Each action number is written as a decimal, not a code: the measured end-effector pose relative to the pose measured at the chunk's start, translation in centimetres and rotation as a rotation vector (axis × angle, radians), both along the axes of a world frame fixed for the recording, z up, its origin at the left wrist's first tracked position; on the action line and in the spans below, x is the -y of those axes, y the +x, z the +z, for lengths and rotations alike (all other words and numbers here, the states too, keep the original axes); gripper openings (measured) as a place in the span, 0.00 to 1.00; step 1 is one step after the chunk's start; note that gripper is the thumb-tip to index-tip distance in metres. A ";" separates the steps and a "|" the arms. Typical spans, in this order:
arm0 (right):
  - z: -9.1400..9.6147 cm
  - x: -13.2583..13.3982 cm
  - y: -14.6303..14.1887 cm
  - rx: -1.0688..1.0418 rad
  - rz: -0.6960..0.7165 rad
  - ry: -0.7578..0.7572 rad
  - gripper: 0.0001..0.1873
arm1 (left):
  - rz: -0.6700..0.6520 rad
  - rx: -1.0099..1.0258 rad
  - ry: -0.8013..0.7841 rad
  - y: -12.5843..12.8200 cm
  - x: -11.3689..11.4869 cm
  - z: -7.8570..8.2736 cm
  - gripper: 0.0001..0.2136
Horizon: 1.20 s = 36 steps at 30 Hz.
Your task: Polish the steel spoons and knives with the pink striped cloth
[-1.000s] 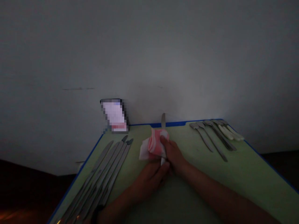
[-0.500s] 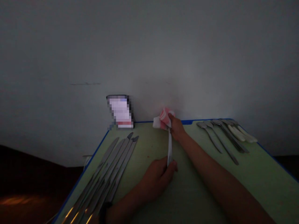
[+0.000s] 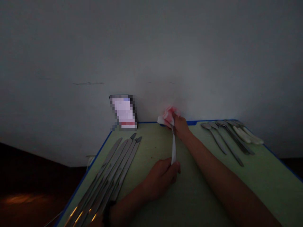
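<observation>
My left hand (image 3: 163, 176) is closed round the handle end of a table knife (image 3: 173, 148) over the green table top (image 3: 201, 195). The knife points away from me towards the wall. My right hand (image 3: 181, 126) is closed on a pink and white cloth (image 3: 168, 116) wrapped round the far tip of the blade, near the table's back edge.
A row of several knives (image 3: 113, 173) lies along the left side of the table. Several spoons and pale-handled utensils (image 3: 227, 135) lie at the back right. A blurred-out propped card or screen (image 3: 124, 112) stands at the back left against a grey wall. The table has a blue rim (image 3: 94, 157).
My right hand slid the cloth from the knife's handle end out along the blade to its tip, while my left hand stayed on the handle.
</observation>
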State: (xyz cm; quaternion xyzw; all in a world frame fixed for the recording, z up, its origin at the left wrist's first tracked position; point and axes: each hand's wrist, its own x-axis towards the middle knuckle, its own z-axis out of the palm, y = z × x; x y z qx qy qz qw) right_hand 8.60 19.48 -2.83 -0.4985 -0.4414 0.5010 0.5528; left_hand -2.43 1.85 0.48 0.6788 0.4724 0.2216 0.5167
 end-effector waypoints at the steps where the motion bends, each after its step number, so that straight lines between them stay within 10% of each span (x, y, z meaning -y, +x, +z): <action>1: 0.1 0.6 0.1 -0.010 -0.008 -0.020 0.23 | -0.008 0.008 -0.004 0.0 0.1 0.0 0.18; 11: 1.5 11.7 1.1 0.238 0.075 -0.010 0.25 | 0.021 -0.070 0.058 0.4 0.6 0.1 0.17; 17: 2.0 17.2 1.3 -0.049 0.160 -0.035 0.24 | 0.009 -0.053 0.054 0.0 0.9 0.0 0.13; 28: 0.5 10.3 3.6 -0.446 -0.076 -0.128 0.12 | -0.241 -0.836 0.620 1.8 2.0 -0.8 0.15; 36: 1.1 7.8 6.6 -0.647 -0.268 -0.106 0.13 | -0.295 -0.934 0.721 2.1 2.6 -0.9 0.15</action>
